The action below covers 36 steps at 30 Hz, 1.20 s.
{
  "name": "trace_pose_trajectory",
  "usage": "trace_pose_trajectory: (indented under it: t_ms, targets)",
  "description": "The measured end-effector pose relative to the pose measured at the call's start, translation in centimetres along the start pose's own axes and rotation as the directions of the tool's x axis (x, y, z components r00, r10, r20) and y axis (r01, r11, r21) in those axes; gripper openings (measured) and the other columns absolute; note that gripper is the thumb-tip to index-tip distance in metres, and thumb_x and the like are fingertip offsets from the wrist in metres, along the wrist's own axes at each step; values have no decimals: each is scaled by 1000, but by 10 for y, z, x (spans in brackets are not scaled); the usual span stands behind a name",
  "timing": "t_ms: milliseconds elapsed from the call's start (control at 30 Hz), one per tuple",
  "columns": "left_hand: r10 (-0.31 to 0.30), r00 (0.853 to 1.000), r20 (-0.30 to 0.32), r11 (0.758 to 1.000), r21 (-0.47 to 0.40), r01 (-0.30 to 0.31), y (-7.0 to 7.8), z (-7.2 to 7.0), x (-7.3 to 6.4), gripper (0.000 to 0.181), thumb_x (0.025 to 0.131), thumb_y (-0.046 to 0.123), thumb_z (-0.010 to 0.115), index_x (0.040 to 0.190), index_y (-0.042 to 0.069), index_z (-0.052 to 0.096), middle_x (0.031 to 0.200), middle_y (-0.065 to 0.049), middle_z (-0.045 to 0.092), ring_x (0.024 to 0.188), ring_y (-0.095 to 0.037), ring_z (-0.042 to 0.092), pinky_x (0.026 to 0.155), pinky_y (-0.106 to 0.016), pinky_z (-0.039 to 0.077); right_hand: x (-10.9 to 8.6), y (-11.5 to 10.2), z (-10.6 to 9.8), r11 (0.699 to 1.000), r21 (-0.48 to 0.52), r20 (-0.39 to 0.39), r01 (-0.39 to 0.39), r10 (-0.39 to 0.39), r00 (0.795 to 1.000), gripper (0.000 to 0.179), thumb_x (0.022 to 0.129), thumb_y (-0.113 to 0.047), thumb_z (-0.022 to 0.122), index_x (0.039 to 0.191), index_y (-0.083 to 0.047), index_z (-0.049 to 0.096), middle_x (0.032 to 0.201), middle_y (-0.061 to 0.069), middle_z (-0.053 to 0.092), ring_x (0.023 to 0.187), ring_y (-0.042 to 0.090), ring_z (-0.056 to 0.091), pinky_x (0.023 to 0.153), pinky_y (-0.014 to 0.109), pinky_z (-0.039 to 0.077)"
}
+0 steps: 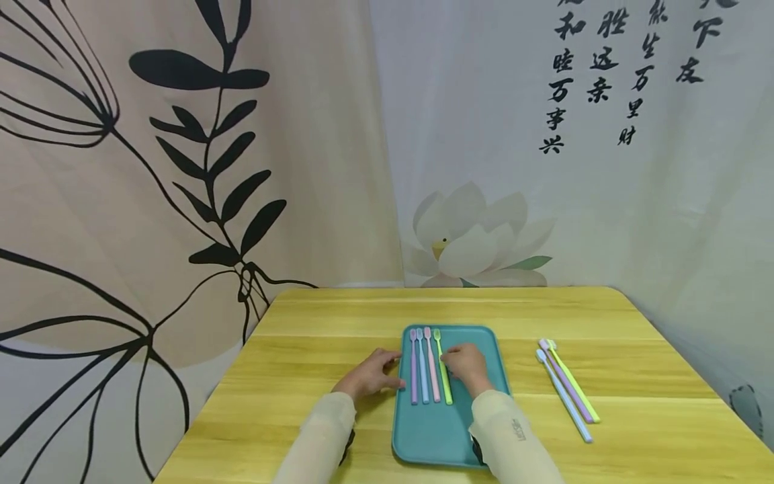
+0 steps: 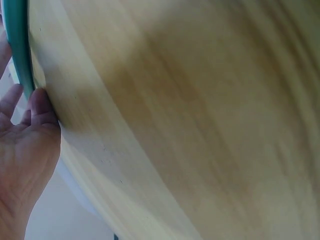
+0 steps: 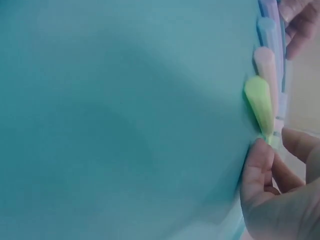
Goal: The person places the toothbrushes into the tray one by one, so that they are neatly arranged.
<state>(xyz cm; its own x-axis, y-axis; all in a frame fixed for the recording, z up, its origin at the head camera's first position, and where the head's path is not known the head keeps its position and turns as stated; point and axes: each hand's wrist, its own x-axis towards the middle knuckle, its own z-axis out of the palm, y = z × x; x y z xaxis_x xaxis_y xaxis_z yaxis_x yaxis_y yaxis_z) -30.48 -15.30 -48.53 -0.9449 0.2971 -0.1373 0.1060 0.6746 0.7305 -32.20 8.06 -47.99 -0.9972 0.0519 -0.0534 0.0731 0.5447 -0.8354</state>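
Note:
On a teal tray (image 1: 432, 437) lie a purple toothbrush (image 1: 414, 370), a blue toothbrush (image 1: 422, 370), a pink toothbrush (image 1: 432, 370) and a yellow-green toothbrush (image 1: 446, 384), side by side with their heads at the far end. My right hand (image 1: 468, 368) is over the tray, its thumb and fingertips around the neck of the yellow-green toothbrush; in the right wrist view the thumb partly covers that neck. At the tray's left rim, my left hand (image 1: 370, 375) rests with thumb and fingers loosely spread, touching the edge (image 2: 21, 50).
Right of the tray, another blue toothbrush (image 1: 565, 398), purple toothbrush (image 1: 571, 386) and yellow-green toothbrush (image 1: 577, 384) lie close together on the wooden table (image 1: 326, 309). A printed curtain (image 1: 326, 168) hangs behind the table's far edge.

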Motion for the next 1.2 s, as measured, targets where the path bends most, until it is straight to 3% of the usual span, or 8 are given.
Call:
trace_pose_trajectory:
  t_ms: [167,367,567,800,1200]
  targets:
    - [0,1000,-5,1000,-23,0,1,0,-1,72,86,27,80,148,10,47,138,-11,47,131,-34,44,110,-51,36,4,2,-12,999,33,15,-3,2,1000,34,93,-14,65,117,10,66,101,18,69,69,20,64,64,34,55]
    - [3,1000,-8,999,-32,-3,-1,1,-1,72,86,26,80,148,10,48,137,-11,47,131,-34,44,110,-51,37,8,-2,-33,995,98,26,34,-36,999,39,96,-16,64,125,9,63,90,18,66,69,28,63,68,37,55]
    - [4,1000,1,999,-45,-4,-1,1,0,72,86,24,80,148,9,47,137,-12,47,131,-34,44,110,-51,36,9,-4,-61,990,140,19,15,-18,1000,41,98,-19,62,131,6,60,117,23,64,96,36,63,76,38,57]
    - [5,1000,0,1000,-22,-5,1,0,1,72,86,25,80,148,9,47,137,-13,47,130,-34,44,110,-51,37,17,4,-96,984,176,30,-11,6,1000,44,101,-21,58,135,6,55,128,28,57,110,41,57,83,40,57]
    - [-7,1000,1,998,-65,7,0,1,1,73,85,24,80,148,10,47,138,-11,46,131,-34,43,110,-51,36,20,37,-160,982,185,60,-39,28,998,57,103,-31,53,146,6,42,147,31,38,126,46,47,96,47,51]
